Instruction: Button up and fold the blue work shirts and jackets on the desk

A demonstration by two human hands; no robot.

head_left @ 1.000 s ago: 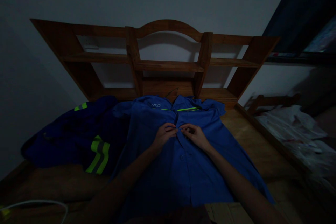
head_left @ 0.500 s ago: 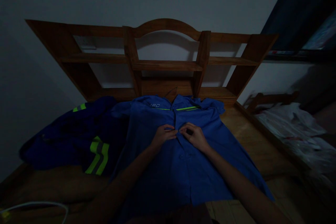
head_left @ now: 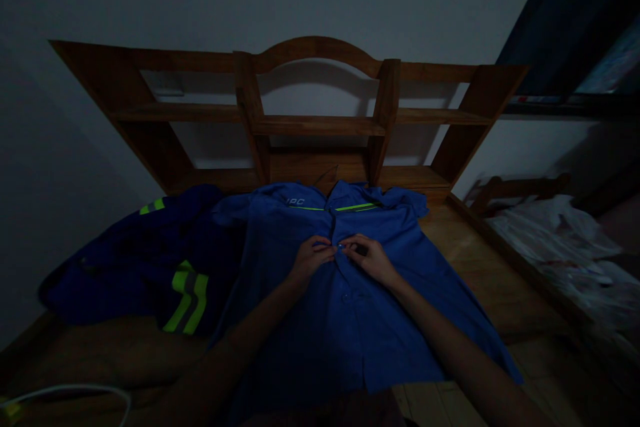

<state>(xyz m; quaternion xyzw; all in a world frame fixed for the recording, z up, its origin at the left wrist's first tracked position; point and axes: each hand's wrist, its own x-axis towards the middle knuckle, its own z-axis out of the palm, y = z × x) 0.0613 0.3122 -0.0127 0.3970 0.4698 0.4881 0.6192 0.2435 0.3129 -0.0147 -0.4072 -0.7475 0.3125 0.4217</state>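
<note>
Blue shirt [head_left: 350, 320] lies spread front-up on the bare wooden bed [head_left: 475, 267], its collar [head_left: 345, 195] toward the headboard [head_left: 320, 123] and its hem nearest the person. Thin yellow-green lines cross the chest just under the collar. Both forearms reach in over the cloth. The left hand [head_left: 313, 257] and the right hand [head_left: 370, 257] meet at the front strip, a little below the collar, fingers curled and pinched onto the two edges of the opening, fingertips almost touching each other. What sits between the fingertips is too small and dim to make out. Lower down the strip one button [head_left: 345, 296] shows.

Just to the left, overlapping the sleeve, a darker blue garment [head_left: 125, 260] lies bunched, with bright reflective stripes [head_left: 187, 300]. A white cable [head_left: 75, 390] curves near the front left corner. Pale plastic bags [head_left: 555, 233] lie heaped beside the bed on the right.
</note>
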